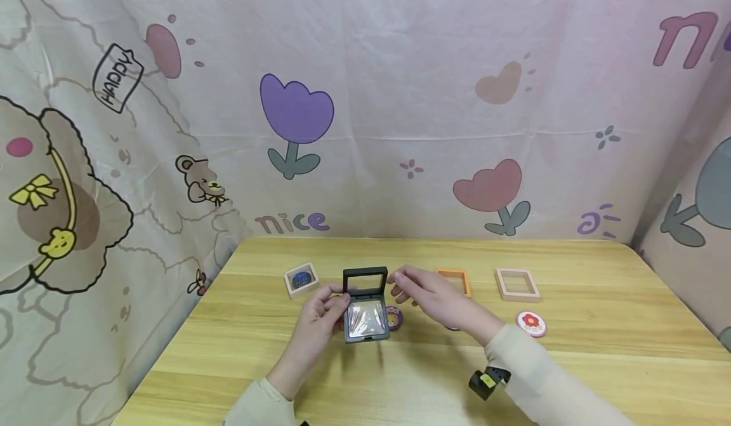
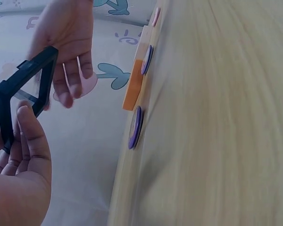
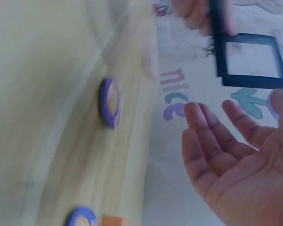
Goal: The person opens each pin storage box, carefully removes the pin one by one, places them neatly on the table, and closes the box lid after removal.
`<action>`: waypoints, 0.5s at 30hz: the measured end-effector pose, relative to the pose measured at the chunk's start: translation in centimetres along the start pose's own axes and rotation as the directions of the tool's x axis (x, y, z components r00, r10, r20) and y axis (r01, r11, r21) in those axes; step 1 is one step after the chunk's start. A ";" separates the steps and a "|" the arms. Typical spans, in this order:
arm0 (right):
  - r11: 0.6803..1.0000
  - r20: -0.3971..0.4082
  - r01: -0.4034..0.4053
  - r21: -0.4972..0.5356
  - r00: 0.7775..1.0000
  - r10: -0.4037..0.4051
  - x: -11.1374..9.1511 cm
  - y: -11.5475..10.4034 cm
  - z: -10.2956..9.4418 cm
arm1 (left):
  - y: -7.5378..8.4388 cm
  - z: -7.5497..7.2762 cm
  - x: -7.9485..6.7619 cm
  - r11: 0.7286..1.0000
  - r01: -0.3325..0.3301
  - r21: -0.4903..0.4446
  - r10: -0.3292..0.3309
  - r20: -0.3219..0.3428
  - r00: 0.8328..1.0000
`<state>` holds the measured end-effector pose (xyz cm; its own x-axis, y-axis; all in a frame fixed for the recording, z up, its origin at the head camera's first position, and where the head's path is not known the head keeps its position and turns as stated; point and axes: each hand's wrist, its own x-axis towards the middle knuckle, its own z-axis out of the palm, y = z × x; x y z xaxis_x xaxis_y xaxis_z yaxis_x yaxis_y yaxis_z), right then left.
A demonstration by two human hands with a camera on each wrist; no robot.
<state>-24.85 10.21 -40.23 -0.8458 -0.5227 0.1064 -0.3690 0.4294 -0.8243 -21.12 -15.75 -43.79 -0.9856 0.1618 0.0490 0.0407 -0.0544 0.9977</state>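
Note:
A black, hinged display frame (image 1: 367, 321) with clear film in its lower half is held above the table, its two halves swung apart. My left hand (image 1: 316, 318) pinches it at the left side near the hinge, thumb in front. In the left wrist view the thumb and fingers of the left hand (image 2: 26, 169) grip a corner of the black frame (image 2: 26, 73). My right hand (image 1: 434, 296) hovers beside the upper right corner, fingers loosely extended and holding nothing. Palm and spread fingers of that right hand (image 3: 240, 165) show in the right wrist view. A purple-rimmed round badge (image 1: 395, 318) lies partly hidden behind the frame.
At the back left, a pale wooden frame (image 1: 289, 288) surrounds a dark blue badge (image 1: 301, 279). An orange frame (image 1: 467, 283) sits behind the right hand, a pale pink frame (image 1: 518, 297) farther right. A white badge with a red flower (image 1: 531, 324) lies near the right forearm, which mostly hides another badge.

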 end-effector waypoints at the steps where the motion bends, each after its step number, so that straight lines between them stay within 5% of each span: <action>1: 0.998 0.015 -0.008 0.057 1.000 0.007 -0.1 0.0 -0.1 | 0.0 0.0 -0.1 1.000 0.000 0.001 0.000 0.012 1.000; 6: 0.973 0.070 -0.035 0.228 0.997 0.020 -0.3 -0.4 0.0 | -0.3 0.3 -0.2 1.000 0.000 -0.001 0.000 0.067 0.998; 15: 0.964 0.077 -0.054 0.261 0.996 0.035 -1.0 -0.6 0.3 | -0.5 0.7 -0.4 1.000 -0.003 0.011 0.001 0.119 0.993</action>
<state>-23.65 10.29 -40.04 -0.8263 -0.5622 0.0343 -0.2096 0.2503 -0.9452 -20.63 -15.14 -44.24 -0.9590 0.2780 0.0556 0.0452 -0.0435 0.9980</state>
